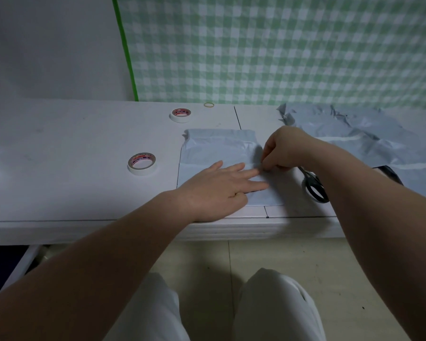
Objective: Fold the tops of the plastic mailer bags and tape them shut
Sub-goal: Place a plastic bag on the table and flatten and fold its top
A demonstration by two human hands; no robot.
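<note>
On a white table (84, 188), the left hand (219, 188) lies flat, fingers straight, across the mailer bag (219, 148) as the right hand (285, 151) pinches its right edge

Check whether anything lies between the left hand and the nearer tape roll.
Nothing visible does: only bare tabletop separates the left hand, pressing flat on the mailer bag, from the nearer tape roll.

Dim, bluish; edges seem wide-angle-bowed.
</note>
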